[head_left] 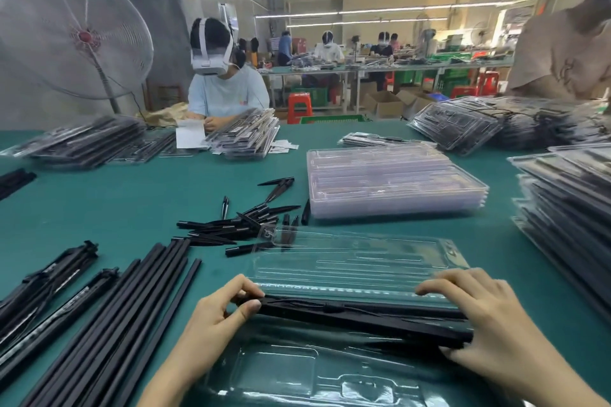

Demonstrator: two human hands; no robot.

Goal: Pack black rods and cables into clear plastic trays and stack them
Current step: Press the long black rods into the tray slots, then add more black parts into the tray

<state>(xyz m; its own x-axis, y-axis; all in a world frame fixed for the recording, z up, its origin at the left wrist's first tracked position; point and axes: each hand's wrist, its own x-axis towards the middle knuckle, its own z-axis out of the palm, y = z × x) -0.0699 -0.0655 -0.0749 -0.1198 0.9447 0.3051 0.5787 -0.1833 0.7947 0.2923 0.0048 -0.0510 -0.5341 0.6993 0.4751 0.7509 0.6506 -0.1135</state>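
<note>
An open clear plastic tray (357,261) lies on the green table right in front of me. Across its middle lies a bundle of black rods with a thin cable (357,315). My left hand (218,311) pinches the bundle's left end between thumb and fingers. My right hand (482,317) lies over the right end, fingers curled over the rods and thumb under them. Loose long black rods (109,317) lie to the left. A heap of short black pointed pieces (241,228) sits beyond the tray's left corner.
A stack of empty clear trays (393,182) stands ahead to the right. Packed trays are piled at the right edge (568,205), far right (463,125) and far left (86,142). A person (224,89) works across the table beside a large fan (72,33).
</note>
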